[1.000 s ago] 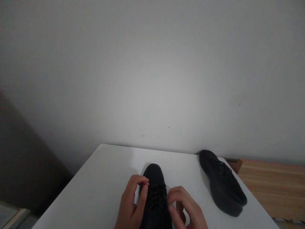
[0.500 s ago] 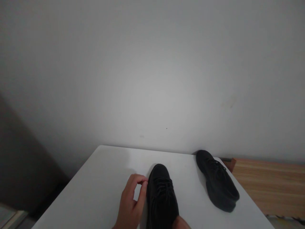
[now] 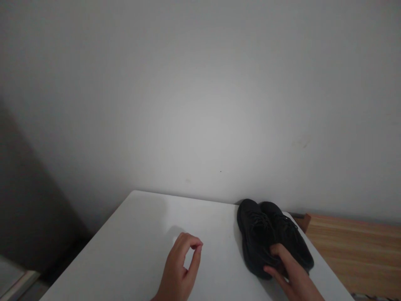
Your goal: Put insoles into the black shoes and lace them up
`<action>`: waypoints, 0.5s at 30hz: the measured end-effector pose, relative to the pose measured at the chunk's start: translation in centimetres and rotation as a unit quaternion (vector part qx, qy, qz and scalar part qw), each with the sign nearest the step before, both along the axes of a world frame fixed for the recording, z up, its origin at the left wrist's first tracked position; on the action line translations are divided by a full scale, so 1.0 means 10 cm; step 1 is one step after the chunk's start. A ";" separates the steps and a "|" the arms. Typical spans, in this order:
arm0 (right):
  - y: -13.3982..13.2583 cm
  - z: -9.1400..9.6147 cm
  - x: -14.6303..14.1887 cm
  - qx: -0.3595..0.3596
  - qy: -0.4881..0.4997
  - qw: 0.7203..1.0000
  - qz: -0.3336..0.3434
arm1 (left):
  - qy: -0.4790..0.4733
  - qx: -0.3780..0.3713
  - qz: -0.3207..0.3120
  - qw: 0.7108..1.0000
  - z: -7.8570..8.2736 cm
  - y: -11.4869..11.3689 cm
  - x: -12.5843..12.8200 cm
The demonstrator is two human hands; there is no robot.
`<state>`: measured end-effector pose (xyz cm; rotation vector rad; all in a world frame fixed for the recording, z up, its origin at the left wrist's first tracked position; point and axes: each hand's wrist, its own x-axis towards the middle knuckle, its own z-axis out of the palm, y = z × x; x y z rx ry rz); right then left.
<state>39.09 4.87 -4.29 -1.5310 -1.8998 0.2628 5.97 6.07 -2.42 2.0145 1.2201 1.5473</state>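
Gripping the shoe [image 3: 254, 234] at its heel, the right hand [image 3: 293, 280] has slid it from mid-table to the right side. It now lies touching the second shoe [image 3: 293, 240], both toes toward the wall [image 3: 200, 104]. The left hand [image 3: 181, 269] has let go and hovers over the table [image 3: 125, 251], thumb and forefinger nearly pinched, holding nothing. Pair now side by side; handling of that shoe looks about over.

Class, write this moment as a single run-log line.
left hand: empty, curled, over white table | right hand: grips black shoe heel | second shoe: alongside, toes toward wall
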 end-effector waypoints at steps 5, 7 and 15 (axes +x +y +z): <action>-0.01 -0.12 0.13 0.017 -0.067 0.997 -0.018 | 0.010 -0.007 -0.009 1.000 -0.06 -0.01 -0.01; -0.02 -0.19 0.15 0.037 -0.102 0.994 -0.022 | 0.016 -0.015 -0.013 1.000 -0.07 0.00 -0.02; -0.15 0.14 -0.52 0.183 -0.093 0.978 -0.018 | 0.159 -0.019 -0.236 0.958 -0.26 -0.17 0.36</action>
